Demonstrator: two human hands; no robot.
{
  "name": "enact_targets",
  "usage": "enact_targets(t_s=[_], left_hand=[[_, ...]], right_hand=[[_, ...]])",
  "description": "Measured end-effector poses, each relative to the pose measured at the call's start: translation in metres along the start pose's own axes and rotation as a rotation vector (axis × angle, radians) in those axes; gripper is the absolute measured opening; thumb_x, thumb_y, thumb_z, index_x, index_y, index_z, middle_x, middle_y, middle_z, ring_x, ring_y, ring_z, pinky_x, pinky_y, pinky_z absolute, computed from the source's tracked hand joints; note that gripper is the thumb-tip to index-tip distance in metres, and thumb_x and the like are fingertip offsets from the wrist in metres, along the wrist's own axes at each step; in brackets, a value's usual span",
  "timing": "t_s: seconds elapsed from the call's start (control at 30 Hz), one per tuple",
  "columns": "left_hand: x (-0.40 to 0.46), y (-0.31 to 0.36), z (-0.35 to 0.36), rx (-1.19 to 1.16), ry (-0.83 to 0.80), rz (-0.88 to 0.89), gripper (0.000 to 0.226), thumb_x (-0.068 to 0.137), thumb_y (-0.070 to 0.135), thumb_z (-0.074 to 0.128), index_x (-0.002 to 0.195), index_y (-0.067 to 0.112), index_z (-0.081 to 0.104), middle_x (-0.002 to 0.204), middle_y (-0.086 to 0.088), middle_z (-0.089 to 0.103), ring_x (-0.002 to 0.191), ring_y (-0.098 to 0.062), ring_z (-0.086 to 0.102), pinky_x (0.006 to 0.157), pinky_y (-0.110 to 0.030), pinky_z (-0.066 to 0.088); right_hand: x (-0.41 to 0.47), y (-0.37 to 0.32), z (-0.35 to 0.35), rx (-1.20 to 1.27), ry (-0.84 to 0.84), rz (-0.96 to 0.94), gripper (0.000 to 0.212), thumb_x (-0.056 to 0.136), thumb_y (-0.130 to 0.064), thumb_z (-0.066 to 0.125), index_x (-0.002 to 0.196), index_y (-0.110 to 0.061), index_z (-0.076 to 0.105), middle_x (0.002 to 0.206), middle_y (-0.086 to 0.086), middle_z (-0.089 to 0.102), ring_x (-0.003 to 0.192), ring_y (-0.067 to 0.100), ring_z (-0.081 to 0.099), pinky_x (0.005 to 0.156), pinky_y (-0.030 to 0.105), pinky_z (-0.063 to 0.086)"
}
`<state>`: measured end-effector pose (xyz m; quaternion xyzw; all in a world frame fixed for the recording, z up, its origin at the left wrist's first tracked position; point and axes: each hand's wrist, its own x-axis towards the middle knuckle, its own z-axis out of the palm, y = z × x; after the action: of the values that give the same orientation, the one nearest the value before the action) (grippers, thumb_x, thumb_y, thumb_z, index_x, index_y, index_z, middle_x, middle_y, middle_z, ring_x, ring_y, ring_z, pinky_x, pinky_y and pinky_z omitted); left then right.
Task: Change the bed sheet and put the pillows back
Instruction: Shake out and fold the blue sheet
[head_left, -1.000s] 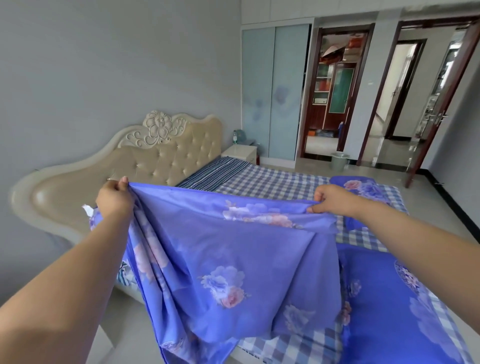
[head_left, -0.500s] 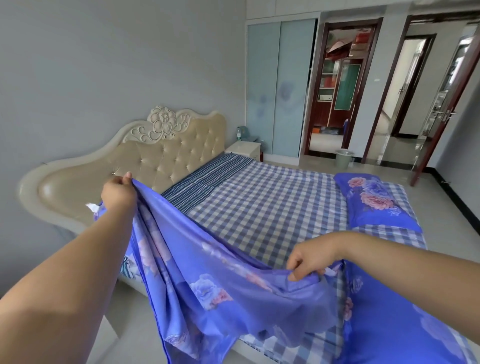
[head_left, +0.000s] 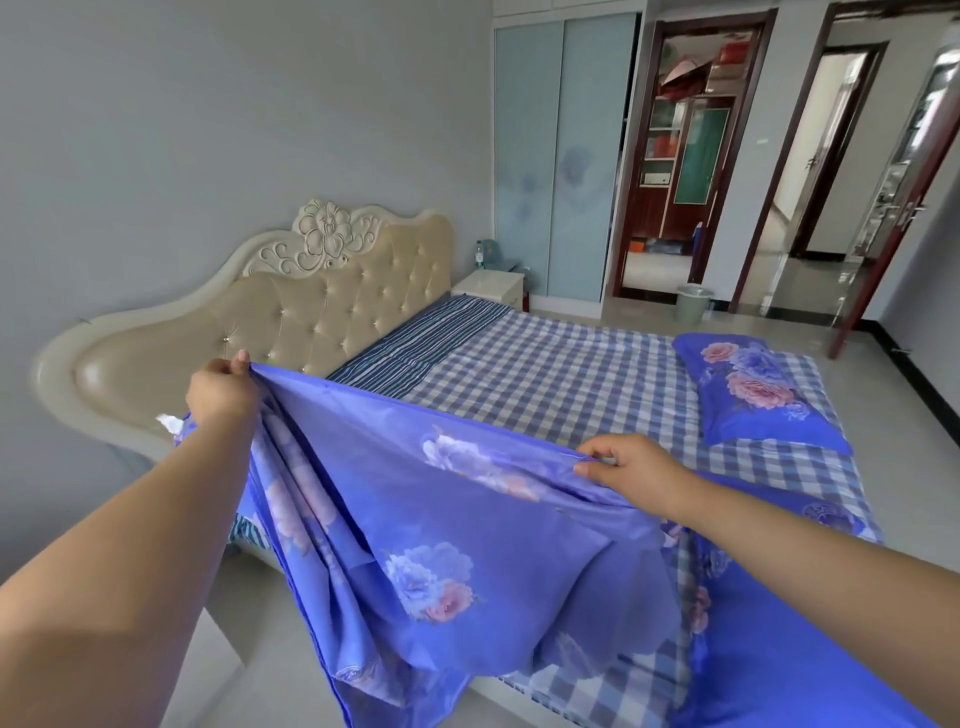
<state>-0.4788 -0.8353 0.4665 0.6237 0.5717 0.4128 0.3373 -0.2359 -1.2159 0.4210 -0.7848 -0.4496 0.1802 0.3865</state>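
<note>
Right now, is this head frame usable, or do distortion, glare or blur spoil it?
Head view: usable. Wide-angle bending bows the brown door frames and stretches the forearms at the edges. Daylight glares off the glossy pale floor beyond the doorway. The blue floral bed sheet, left hand and right hand are sharp.

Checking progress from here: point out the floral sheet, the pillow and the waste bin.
floral sheet (head_left: 441, 519), head view, mid-panel.
pillow (head_left: 753, 389), head view, top face.
waste bin (head_left: 692, 305), head view, outer wall.
</note>
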Motion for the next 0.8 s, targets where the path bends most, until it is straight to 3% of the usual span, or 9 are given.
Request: enact_targets(t_s=[0.1,0.2,0.3,0.47,0.67,0.8], left_hand=[[-0.001,-0.001,0.004,0.003,-0.007,-0.003,0.042,0.098,0.037,0.046,0.112,0.002,0.062,0.111,-0.026,0.063,0.106,-0.04,0.057,0.094,-0.039,0.041],[-0.001,-0.002,0.008,0.007,-0.013,-0.011,0.041,0.098,0.037,0.046,0.111,0.001,0.062,0.111,-0.025,0.063,0.106,-0.039,0.057,0.093,-0.038,0.041],[-0.003,-0.002,0.013,0.02,-0.025,0.001,0.042,0.098,0.038,0.046,0.11,0.001,0.061,0.11,-0.025,0.063,0.106,-0.039,0.057,0.091,-0.038,0.041],[-0.003,0.0,0.02,0.031,-0.043,0.007,0.042,0.098,0.038,0.047,0.115,0.003,0.061,0.112,-0.024,0.063,0.108,-0.038,0.057,0.093,-0.037,0.041],[-0.005,0.002,0.023,0.036,-0.04,0.04,0.041,0.098,0.039,0.046,0.112,0.003,0.061,0.109,-0.024,0.064,0.106,-0.038,0.057,0.093,-0.037,0.04],[-0.007,0.001,0.024,0.024,0.063,0.028,0.042,0.099,0.037,0.042,0.107,-0.001,0.059,0.105,-0.027,0.063,0.102,-0.038,0.057,0.085,-0.036,0.04]], right_hand=[[0.005,0.001,0.002,0.098,0.005,0.061,0.015,0.085,-0.013,0.07,0.074,-0.02,0.061,0.06,-0.012,0.065,0.058,0.0,0.054,0.066,0.019,0.043],[0.009,0.004,0.0,-0.036,-0.084,0.096,0.015,0.081,-0.016,0.075,0.074,-0.023,0.063,0.064,-0.012,0.067,0.059,-0.004,0.058,0.065,0.014,0.046],[0.008,0.006,0.002,-0.162,-0.186,0.067,0.011,0.083,-0.017,0.073,0.081,-0.02,0.063,0.069,-0.011,0.061,0.053,-0.007,0.051,0.058,0.008,0.041],[0.011,0.013,0.006,-0.28,-0.236,0.074,0.019,0.081,-0.023,0.074,0.075,-0.03,0.058,0.072,-0.014,0.058,0.062,-0.001,0.051,0.06,0.011,0.041],[0.014,0.018,0.003,-0.225,-0.263,0.095,0.006,0.087,-0.015,0.068,0.086,-0.009,0.068,0.071,-0.01,0.058,0.054,-0.011,0.05,0.059,0.007,0.04],[0.021,0.012,-0.011,-0.125,-0.304,0.152,0.018,0.089,-0.01,0.065,0.091,-0.027,0.061,0.072,-0.007,0.057,0.053,-0.005,0.051,0.057,0.009,0.038]])
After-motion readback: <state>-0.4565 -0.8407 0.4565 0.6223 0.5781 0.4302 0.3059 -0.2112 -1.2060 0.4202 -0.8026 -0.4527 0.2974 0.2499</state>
